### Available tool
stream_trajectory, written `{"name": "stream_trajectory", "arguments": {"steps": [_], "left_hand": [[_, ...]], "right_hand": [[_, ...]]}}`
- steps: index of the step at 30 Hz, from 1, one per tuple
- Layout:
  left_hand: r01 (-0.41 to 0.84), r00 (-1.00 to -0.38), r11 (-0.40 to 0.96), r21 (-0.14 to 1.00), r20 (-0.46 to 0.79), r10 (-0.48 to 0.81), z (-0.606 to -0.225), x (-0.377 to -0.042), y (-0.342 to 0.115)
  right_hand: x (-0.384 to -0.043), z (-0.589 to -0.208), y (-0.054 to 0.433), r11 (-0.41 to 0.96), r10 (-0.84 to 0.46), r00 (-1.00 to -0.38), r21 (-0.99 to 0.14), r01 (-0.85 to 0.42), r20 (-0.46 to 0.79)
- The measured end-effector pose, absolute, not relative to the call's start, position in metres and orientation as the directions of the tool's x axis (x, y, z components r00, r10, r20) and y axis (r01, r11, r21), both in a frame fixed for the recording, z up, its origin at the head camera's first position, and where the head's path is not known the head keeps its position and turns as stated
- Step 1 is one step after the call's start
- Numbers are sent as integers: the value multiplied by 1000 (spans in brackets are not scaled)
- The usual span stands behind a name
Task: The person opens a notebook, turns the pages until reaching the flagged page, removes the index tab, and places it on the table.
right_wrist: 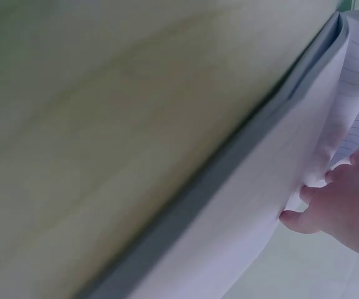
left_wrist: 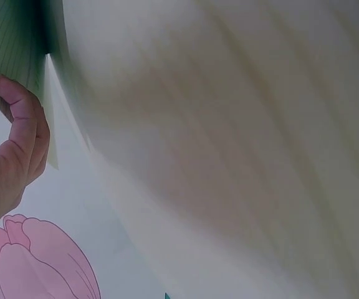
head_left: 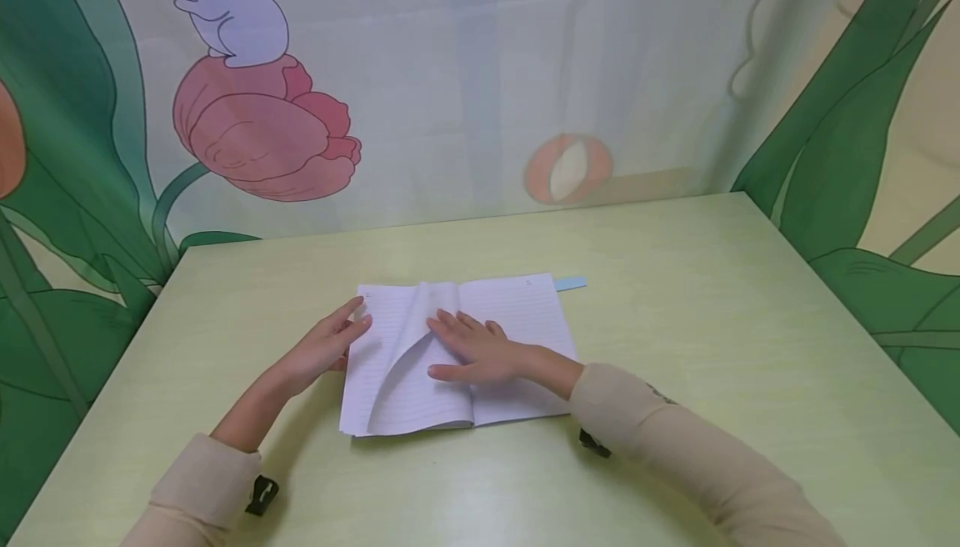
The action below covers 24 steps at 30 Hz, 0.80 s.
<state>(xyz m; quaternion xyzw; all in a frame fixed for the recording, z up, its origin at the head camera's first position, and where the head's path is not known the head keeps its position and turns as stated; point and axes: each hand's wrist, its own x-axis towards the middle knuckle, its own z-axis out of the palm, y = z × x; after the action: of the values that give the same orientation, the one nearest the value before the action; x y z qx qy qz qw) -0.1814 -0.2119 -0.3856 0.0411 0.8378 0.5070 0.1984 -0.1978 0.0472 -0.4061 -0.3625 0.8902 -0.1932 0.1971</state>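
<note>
An open notebook [head_left: 525,313] with lined white pages lies on the table. One page [head_left: 405,388] is lifted near the spine and curls over toward the left side. My left hand [head_left: 318,351] holds the notebook's left edge, thumb on the page side; in the left wrist view the left hand [left_wrist: 20,143] shows at that edge, its lower fingers partly hidden. My right hand [head_left: 480,351] lies with spread fingers on the curling page near the spine. In the right wrist view the right hand [right_wrist: 341,205] touches the paper, some fingertips out of frame.
A light blue strip [head_left: 572,283] sticks out from under the notebook's upper right corner. The pale green table [head_left: 720,297] extends around it. Behind stands a printed curtain [head_left: 420,97] with a rabbit and flowers, meeting the table's back edge.
</note>
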Motion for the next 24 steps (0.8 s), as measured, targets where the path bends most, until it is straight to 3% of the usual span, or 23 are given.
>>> {"name": "stream_trajectory", "arguments": {"steps": [5,11,24], "left_hand": [[-118,-925,546,829,-293,244,-387,-184,-211],[-75,-926,526,847,-255,279,-391,-184,-214],[-21,-914,514,858,-224,338,-396,-185,-217]], "right_hand": [[-196,-405,44,674,-729,-632,-437,-596,-263],[-193,-406,44,677,-732,-618,-407,-613,-288],[-209,-403,79,670,-727,-651,-437,-600,-219]]}}
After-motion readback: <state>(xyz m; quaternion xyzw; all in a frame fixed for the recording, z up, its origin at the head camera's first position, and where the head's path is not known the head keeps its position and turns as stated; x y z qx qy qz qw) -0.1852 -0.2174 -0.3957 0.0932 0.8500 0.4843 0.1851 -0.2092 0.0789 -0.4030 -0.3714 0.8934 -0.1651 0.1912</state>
